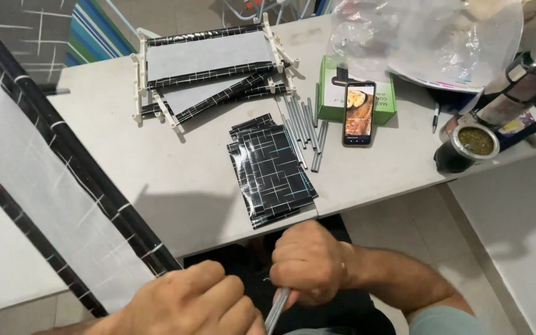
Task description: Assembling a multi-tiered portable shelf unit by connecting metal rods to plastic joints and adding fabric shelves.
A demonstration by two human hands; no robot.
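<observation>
Gripping a thin grey metal tube (277, 310) in my right hand (310, 263), fist closed high on it, I judge it light, stiff and slick; my left hand (187, 304), curled, steadies the black-edged white fabric panel (51, 186) beside it.

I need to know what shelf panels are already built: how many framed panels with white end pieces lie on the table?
2: one framed panel at the table's far edge, the other partly under it, nearer. More may be hidden.
</observation>
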